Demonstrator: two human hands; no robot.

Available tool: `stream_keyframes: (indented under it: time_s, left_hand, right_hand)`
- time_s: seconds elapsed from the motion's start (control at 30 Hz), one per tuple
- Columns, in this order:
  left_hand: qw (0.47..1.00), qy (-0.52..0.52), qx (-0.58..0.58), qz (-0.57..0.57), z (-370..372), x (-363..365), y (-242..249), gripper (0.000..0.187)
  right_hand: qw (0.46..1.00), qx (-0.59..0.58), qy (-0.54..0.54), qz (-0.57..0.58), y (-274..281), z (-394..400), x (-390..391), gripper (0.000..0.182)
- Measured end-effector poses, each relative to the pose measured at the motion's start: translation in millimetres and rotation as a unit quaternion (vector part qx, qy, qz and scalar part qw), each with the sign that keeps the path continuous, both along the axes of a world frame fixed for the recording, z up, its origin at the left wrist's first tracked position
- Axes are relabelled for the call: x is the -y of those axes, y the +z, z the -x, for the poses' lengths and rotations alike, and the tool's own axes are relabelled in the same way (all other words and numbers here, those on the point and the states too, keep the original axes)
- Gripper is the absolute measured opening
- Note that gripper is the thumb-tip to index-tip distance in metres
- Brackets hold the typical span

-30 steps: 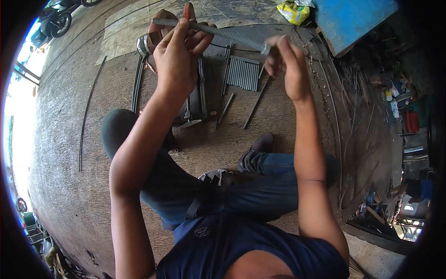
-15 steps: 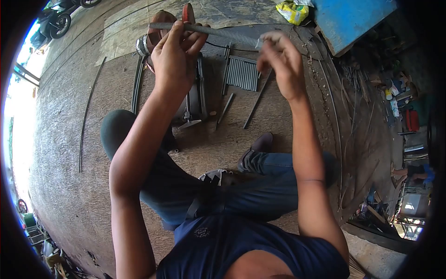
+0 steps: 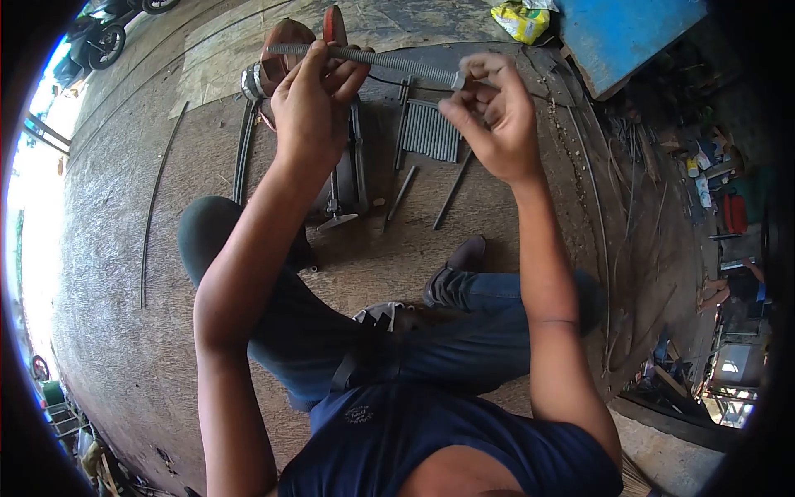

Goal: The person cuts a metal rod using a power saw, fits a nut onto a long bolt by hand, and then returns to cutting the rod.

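My left hand [image 3: 313,103] is closed around a grey threaded rod [image 3: 385,60], pinched near its left part and held nearly level above the floor. At the rod's right end sits a hex nut [image 3: 458,80]. My right hand [image 3: 497,116] is at that end, thumb and fingers spread around the nut, with the thumb apart from it. Below the rod, a row of cut grey rods [image 3: 431,132] lies side by side on the floor. Behind my left hand stands a cutting machine with a reddish housing [image 3: 286,35], partly hidden by the hand and forearm.
Two loose rods, one short [image 3: 400,197] and one longer [image 3: 454,190], lie before my legs. Farther left is a long thin rod [image 3: 166,199]. A blue panel [image 3: 629,37] and a yellow bag [image 3: 522,23] are at the upper right. Scrap and tools line the right side.
My right hand has turned at the nut, its thumb swinging left and away from the fingers. The left hand and the rod have barely moved.
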State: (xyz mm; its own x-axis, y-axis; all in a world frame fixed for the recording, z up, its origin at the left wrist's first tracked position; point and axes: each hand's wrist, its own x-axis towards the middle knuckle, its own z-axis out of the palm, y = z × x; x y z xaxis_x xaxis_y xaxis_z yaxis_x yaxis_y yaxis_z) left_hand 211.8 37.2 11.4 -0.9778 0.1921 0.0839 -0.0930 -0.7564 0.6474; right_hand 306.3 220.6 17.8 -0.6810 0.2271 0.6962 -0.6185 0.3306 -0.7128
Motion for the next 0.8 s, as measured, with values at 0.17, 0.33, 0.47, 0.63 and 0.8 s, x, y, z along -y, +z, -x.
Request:
stream_keyframes:
  time_s: [0.17, 0.33, 0.47, 0.63, 0.8]
  left_hand:
    - [1.0, -0.005, -0.001, 0.002, -1.6, -0.6, -1.5, 0.022]
    - [1.0, -0.005, 0.007, 0.006, -1.6, -1.8, -3.4, 0.022]
    - [1.0, -0.005, 0.017, -0.004, 3.1, 0.3, -2.9, 0.021]
    - [1.0, -0.002, 0.014, 0.003, -0.9, -0.4, 1.0, 0.02]
    - [1.0, -0.01, 0.007, 0.001, 0.2, -0.4, -3.3, 0.02]
  right_hand:
    - [0.993, 0.007, -0.052, -0.102, -2.7, 3.0, 3.8, 0.023]
    - [0.978, 0.2, 0.051, -0.003, 6.3, -8.7, -9.2, 0.029]
    - [0.977, 0.104, -0.035, -0.185, -6.4, -4.4, -18.0, 0.034]
    - [0.985, -0.089, -0.088, -0.121, -5.4, 7.1, 6.7, 0.025]
    - [0.987, 0.144, 0.053, -0.058, -4.6, -2.5, -19.3, 0.026]
